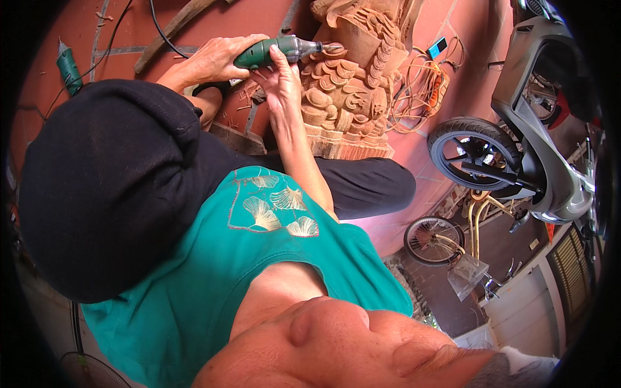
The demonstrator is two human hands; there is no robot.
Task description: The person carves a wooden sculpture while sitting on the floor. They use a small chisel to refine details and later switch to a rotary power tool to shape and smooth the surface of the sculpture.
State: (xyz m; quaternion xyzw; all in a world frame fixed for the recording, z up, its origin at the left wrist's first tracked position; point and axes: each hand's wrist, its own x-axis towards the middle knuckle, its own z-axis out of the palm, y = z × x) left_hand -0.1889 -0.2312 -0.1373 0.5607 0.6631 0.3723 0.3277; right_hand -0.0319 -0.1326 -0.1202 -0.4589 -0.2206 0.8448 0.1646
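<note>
Rotary tool (275, 52), a green plastic barrel with a grey metal nose, touches its bit to the carved wooden statue (346, 90), scaled and reddish-brown, standing on the red tiled floor (420, 155). Left hand (213, 61) grips the barrel's rear; right hand (281, 81) is closed around its front.

Wood carving (349, 97) blocks ahead; cable tangle (420, 90) crowds right; left floor (77, 26) seemingly passable.
</note>
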